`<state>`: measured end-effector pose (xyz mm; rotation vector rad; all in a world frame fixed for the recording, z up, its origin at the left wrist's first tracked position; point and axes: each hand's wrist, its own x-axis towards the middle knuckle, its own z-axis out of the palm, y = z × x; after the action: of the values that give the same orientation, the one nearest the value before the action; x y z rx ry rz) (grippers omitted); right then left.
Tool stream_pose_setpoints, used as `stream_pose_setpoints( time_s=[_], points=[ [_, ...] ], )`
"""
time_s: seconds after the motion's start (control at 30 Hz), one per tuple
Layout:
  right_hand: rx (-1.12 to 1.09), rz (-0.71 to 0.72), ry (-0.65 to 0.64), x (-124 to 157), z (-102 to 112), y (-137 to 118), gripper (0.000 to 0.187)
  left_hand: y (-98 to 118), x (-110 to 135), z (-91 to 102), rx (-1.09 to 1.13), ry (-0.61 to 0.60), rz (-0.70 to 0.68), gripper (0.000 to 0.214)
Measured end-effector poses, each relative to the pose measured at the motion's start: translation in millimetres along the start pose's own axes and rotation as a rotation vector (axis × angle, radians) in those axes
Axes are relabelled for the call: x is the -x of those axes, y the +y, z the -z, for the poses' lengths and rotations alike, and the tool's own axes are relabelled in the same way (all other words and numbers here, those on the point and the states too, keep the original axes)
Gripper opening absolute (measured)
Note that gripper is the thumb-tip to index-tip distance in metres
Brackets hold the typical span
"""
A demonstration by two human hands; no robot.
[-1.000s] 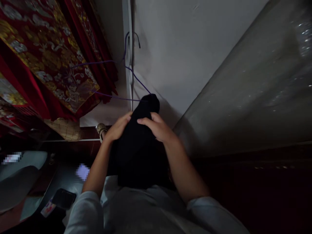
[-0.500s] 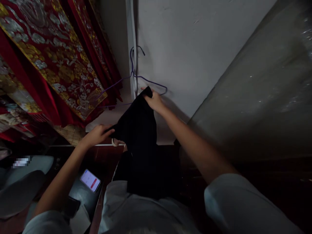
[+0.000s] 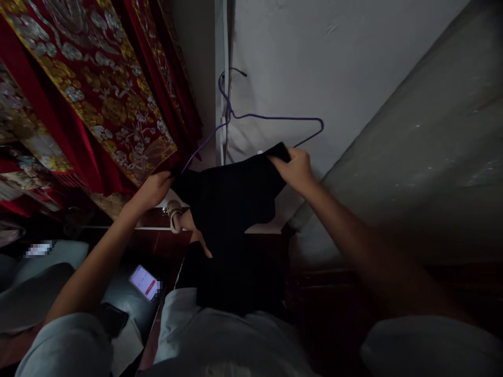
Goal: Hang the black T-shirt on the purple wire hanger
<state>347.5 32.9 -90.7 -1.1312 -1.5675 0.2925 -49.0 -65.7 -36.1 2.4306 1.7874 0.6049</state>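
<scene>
A black garment (image 3: 236, 193) is stretched between my two hands in front of the wall; its exact kind is too dark to tell. My left hand (image 3: 155, 187) is closed on its left end. Pinching the upper right corner is my right hand (image 3: 296, 170), thumb in front of the cloth. Behind the garment hangs a purple wire hanger (image 3: 275, 118), its hook by a narrow vertical strip on the wall. The hanger's lower part is hidden by the cloth, and I cannot tell whether the two are attached.
Red cloth with gold and silver embroidery (image 3: 113, 104) hangs at the left. A lit phone (image 3: 144, 283) lies on a dark seat at lower left, near a dark flat object (image 3: 112, 319). A large grey sheet-like surface (image 3: 393, 173) slants along the right. My clog (image 3: 174, 213) shows below.
My hands have moved apart: the right one to the right, the left one up and slightly left. The garment is now spread wider and more level. The hanger's right arm has swung up and right.
</scene>
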Motion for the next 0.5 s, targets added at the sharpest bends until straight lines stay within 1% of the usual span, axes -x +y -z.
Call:
stream_pose_setpoints(
  time_s=[0.07,0.1,0.17,0.23,0.27,0.3,0.37,0.4,0.43,0.47,0.5],
  points=[
    [0.013,-0.034,0.005,2.0,8.4,-7.0,0.033,18.1,-17.8,-0.3,0.104,0.131,-0.107,0.025],
    [0.007,-0.037,-0.019,3.9,10.1,-11.8,0.033,26.8,-27.4,-1.8,0.149,0.185,-0.166,0.022],
    [-0.032,-0.017,-0.094,9.8,9.9,-22.3,0.023,40.3,-46.7,-5.1,0.219,0.28,-0.252,0.022],
    [-0.067,0.033,-0.144,17.5,9.1,-31.3,0.008,45.9,-64.0,-5.6,0.263,0.342,-0.269,0.029],
    [-0.069,0.066,-0.125,20.8,10.4,-34.4,0.009,45.6,-71.0,-3.8,0.275,0.346,-0.262,0.033],
    [-0.057,0.096,-0.068,23.0,13.4,-36.1,0.016,43.5,-76.6,-0.4,0.28,0.334,-0.252,0.034],
    [-0.005,0.113,0.135,22.1,25.8,-35.8,0.036,36.6,-83.1,10.7,0.286,0.277,-0.242,0.031],
    [0.014,0.086,0.234,18.5,34.8,-34.1,0.044,32.9,-84.6,17.7,0.291,0.243,-0.24,0.028],
    [0.01,0.026,0.283,12.9,44.7,-31.9,0.049,29.5,-85.6,24.8,0.301,0.221,-0.237,0.027],
    [-0.028,-0.06,0.265,5.8,54.9,-29.8,0.049,26.5,-86.4,31.5,0.315,0.216,-0.23,0.025],
    [-0.101,-0.16,0.175,-2.4,64.4,-28.3,0.046,24.0,-87.7,37.1,0.333,0.217,-0.221,0.025]
  ],
)
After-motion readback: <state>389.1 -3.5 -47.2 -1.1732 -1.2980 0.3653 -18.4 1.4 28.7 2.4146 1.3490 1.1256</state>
